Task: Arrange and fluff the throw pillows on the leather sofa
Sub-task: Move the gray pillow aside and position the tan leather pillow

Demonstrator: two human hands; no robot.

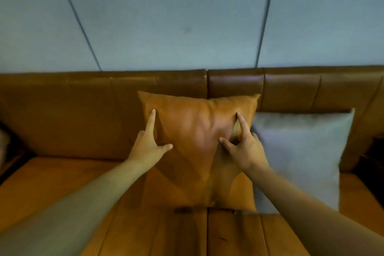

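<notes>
A tan leather throw pillow (193, 131) stands upright against the backrest of the brown leather sofa (72, 110), about in the middle. My left hand (148, 143) grips its left edge, index finger stretched up along the side and thumb pressing its front. My right hand (243, 143) holds the right edge, index finger pointing up and thumb dug into the leather. A grey fabric pillow (301, 151) leans on the backrest just right of it, its left edge touching the tan one.
The sofa seat (62, 189) stretches open to the left of the pillows. A pale panelled wall (187, 16) rises behind the backrest. Dark shapes sit at both far ends of the sofa, too dim to make out.
</notes>
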